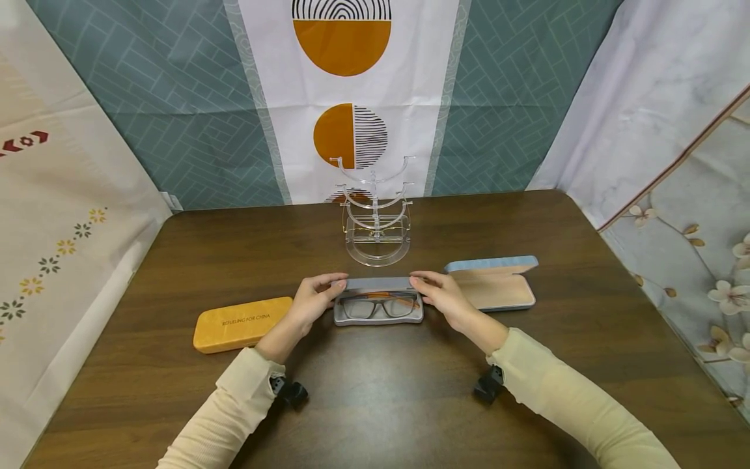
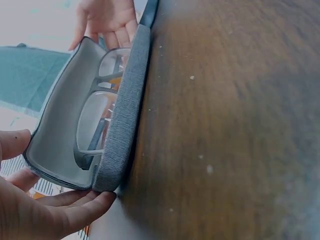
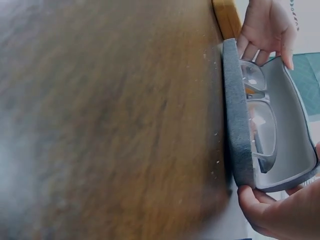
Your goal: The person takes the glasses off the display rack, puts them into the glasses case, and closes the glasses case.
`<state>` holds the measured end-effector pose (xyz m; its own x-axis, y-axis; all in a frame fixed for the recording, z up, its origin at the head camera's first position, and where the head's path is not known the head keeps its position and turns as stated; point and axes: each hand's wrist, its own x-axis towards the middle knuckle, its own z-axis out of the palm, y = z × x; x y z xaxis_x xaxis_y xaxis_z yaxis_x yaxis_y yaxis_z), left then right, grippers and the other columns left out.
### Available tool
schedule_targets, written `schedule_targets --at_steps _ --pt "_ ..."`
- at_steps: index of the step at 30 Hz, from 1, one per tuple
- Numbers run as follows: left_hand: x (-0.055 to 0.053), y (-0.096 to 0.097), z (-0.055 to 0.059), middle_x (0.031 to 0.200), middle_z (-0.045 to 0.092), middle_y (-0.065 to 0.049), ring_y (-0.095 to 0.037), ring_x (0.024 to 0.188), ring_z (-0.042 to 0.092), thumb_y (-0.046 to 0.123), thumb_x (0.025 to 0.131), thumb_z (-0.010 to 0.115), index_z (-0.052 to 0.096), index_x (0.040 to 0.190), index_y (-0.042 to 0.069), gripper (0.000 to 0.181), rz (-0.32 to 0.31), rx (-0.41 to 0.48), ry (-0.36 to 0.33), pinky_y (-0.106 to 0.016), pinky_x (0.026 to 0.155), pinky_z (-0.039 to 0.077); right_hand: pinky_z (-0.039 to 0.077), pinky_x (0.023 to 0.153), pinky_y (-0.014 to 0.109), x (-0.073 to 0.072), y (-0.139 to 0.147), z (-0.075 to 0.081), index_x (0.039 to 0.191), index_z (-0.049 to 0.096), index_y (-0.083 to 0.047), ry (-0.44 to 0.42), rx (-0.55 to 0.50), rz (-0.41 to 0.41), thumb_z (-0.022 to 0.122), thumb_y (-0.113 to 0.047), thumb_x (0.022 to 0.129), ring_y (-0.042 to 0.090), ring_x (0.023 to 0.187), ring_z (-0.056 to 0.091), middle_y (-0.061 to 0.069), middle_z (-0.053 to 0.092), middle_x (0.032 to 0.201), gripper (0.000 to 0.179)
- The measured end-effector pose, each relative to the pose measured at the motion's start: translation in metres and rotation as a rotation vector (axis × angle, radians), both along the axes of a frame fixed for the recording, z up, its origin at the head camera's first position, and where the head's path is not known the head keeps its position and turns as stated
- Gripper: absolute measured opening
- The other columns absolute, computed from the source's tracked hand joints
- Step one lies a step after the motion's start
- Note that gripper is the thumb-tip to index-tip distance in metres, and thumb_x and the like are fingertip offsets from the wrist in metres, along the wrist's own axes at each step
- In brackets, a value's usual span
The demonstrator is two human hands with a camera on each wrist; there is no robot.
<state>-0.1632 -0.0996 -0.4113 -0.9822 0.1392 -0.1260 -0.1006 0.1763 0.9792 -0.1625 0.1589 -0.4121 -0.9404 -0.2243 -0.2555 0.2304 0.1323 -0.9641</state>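
A grey glasses case stands with its lid raised on the brown table, and dark-framed glasses lie folded inside it. My left hand grips the case's left end, thumb at the lid's edge and fingers round the outside. At the opposite end my right hand holds the lid's corner the same way. Close up in the left wrist view, the case's woven grey front wall and smooth pale lining show. The right wrist view has the glasses' clear lens behind that wall.
A closed yellow glasses case lies left of my left hand. An open blue case with a beige lining sits just right of my right hand. Behind the grey case stands a clear tiered display stand, with thin-framed glasses low on it.
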Motion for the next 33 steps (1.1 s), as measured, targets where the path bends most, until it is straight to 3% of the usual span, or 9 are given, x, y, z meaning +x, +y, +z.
schedule_targets --at_steps 10,17,26,30,33 --pt "0.003 -0.002 -0.003 0.115 0.056 -0.018 -0.004 0.079 0.052 0.004 0.088 0.058 0.055 0.118 -0.01 0.033 -0.014 0.047 0.021 -0.022 0.071 0.047 0.032 0.101 0.045 0.002 0.004 -0.003 0.132 0.043 0.004 0.027 -0.012 0.036 0.054 -0.016 0.092 0.033 0.123 0.039 0.02 0.038 0.135 0.046" --pt "0.007 -0.003 -0.007 0.119 0.055 -0.021 -0.012 0.091 0.045 -0.002 0.084 0.06 0.055 0.117 -0.011 0.034 -0.011 0.066 0.038 -0.015 0.071 0.042 0.035 0.098 0.046 0.005 0.01 -0.003 0.131 0.044 0.003 0.042 -0.021 0.083 0.058 -0.015 0.089 0.027 0.112 0.048 0.02 0.046 0.127 0.048" --pt "0.009 -0.002 -0.008 0.113 0.057 -0.018 -0.002 0.077 0.05 -0.006 0.082 0.06 0.056 0.116 -0.012 0.034 -0.008 0.12 0.031 -0.014 0.068 0.043 0.043 0.087 0.037 0.004 0.014 -0.005 0.131 0.045 0.003 0.07 -0.003 0.12 0.061 -0.015 0.088 0.016 0.095 0.051 0.015 0.05 0.121 0.049" --pt "0.01 -0.004 -0.01 0.118 0.055 -0.022 -0.007 0.091 0.052 -0.006 0.082 0.061 0.056 0.115 -0.012 0.034 -0.025 0.103 0.043 -0.015 0.076 0.044 0.044 0.082 0.031 0.004 0.014 -0.006 0.129 0.045 0.004 0.08 -0.001 0.121 0.061 -0.012 0.087 0.015 0.092 0.051 0.015 0.052 0.116 0.048" --pt "0.01 -0.006 -0.011 0.121 0.053 -0.023 -0.018 0.107 0.049 -0.005 0.082 0.062 0.056 0.116 -0.011 0.035 -0.044 0.08 0.058 -0.023 0.089 0.041 0.043 0.085 0.034 0.005 0.013 -0.007 0.129 0.046 0.005 0.079 0.0 0.114 0.061 -0.009 0.087 0.023 0.101 0.05 0.018 0.051 0.119 0.047"
